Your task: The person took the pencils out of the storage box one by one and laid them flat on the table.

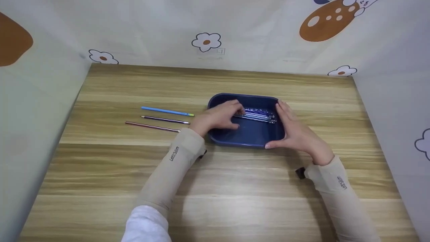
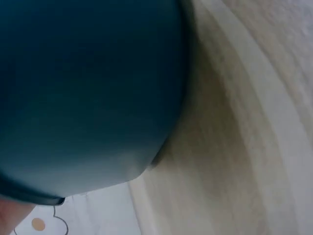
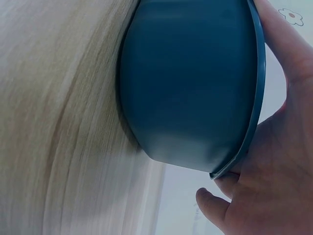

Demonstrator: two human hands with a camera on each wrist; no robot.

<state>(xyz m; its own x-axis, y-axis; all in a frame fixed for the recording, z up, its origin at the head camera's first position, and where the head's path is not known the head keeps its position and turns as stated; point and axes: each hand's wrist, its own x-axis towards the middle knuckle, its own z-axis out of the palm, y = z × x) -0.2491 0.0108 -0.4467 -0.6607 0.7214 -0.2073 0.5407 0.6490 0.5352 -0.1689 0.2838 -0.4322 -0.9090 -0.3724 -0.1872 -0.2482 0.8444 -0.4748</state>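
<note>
A dark blue box (image 1: 247, 136) with rounded corners stands on the table, and a bundle of pencils (image 1: 257, 116) lies inside it. My left hand (image 1: 221, 115) reaches over the box's left end, fingers bent down over the pencils' left ends, thumb spread apart from them. Around the right end my right hand (image 1: 297, 132) grips the rim, thumb at the near corner and fingers at the far one. The right wrist view shows the box wall (image 3: 190, 88) with my hand along its rim. The left wrist view is mostly filled by the outer wall (image 2: 88, 98).
Left of the box lie three separate pencils: a light blue one (image 1: 164, 111), a dark one (image 1: 164, 119) and a reddish one (image 1: 151, 126). The wooden table (image 1: 235, 195) meets a patterned curtain (image 1: 151, 40) at the back and sides.
</note>
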